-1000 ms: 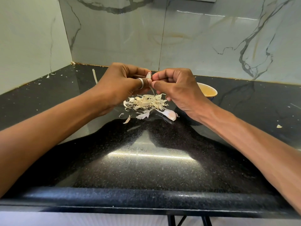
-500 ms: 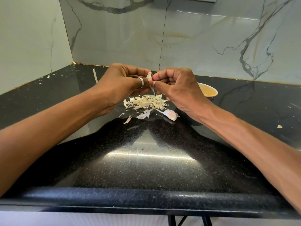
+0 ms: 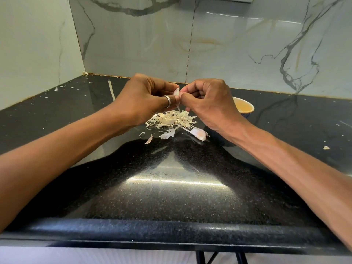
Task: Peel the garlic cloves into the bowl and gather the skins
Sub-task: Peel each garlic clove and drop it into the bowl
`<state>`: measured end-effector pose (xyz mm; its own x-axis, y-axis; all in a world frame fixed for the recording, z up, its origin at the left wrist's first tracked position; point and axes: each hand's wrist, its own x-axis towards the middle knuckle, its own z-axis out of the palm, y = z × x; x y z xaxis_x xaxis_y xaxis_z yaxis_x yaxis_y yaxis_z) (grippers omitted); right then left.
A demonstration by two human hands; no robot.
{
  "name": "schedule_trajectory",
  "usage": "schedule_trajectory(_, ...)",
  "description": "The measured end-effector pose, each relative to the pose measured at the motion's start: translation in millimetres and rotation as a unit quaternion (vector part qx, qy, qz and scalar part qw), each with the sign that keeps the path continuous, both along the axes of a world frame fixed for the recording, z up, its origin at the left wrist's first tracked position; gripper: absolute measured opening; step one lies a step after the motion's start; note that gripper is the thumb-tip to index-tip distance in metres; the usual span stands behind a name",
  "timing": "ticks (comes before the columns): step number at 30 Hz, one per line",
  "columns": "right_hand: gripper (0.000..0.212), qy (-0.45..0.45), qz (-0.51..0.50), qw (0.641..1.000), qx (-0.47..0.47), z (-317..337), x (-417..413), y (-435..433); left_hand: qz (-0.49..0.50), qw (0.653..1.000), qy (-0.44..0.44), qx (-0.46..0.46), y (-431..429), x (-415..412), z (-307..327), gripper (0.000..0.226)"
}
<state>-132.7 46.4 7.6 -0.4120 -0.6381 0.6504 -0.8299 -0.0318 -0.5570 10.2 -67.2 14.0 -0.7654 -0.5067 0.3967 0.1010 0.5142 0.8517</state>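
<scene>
Both hands meet above the black counter. My left hand point(image 3: 146, 98), with a ring on one finger, pinches a pale garlic clove point(image 3: 176, 91). My right hand point(image 3: 207, 103) pinches the same clove from the right, and a thin strip of skin point(image 3: 179, 111) hangs down from it. Below the hands lies a pile of garlic skins point(image 3: 171, 120). An unpeeled clove point(image 3: 198, 132) lies at the pile's right edge. The bowl point(image 3: 245, 107), cream inside and dark outside, stands behind my right wrist, mostly hidden.
The black granite counter point(image 3: 171, 187) runs to a rounded front edge. Marble wall tiles close the back and left. Loose skin bits lie at the far left point(image 3: 57, 88) and one flake at the right point(image 3: 326, 147). A pale strip point(image 3: 111, 90) lies near the back.
The hands stay in place over the pile. The strip of skin hanging from the clove has grown longer.
</scene>
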Motion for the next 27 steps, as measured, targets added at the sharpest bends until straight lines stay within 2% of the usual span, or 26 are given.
schedule_trajectory(5, 0.005, -0.006, -0.002, 1.000, 0.010, -0.1, 2.5, 0.0, 0.009, 0.999, -0.011, -0.048, 1.8, 1.7, 1.0, 0.024)
schedule_trajectory(10, 0.009, -0.109, 0.031, 0.993, 0.037, 0.5, 4.8, 0.8, 0.004, 0.999, -0.009, -0.043, 4.6, 1.8, 2.3, 0.017)
schedule_trajectory(17, 0.009, -0.262, 0.093, 0.960, 0.017, 5.0, 3.1, 1.8, -0.017, 0.992, 0.034, 0.122, 3.6, -1.3, 5.2, 0.019)
schedule_trajectory(22, 0.012, -0.286, 0.100, 0.953, 0.011, 5.7, 3.0, 2.3, -0.021, 0.974, 0.077, 0.213, 0.8, -2.7, 7.6, 0.016)
schedule_trajectory(27, 0.013, -0.284, 0.093, 0.954, 0.008, 7.1, 4.6, 2.2, 0.002, 0.964, 0.099, 0.247, -4.0, -3.2, 9.6, 0.018)
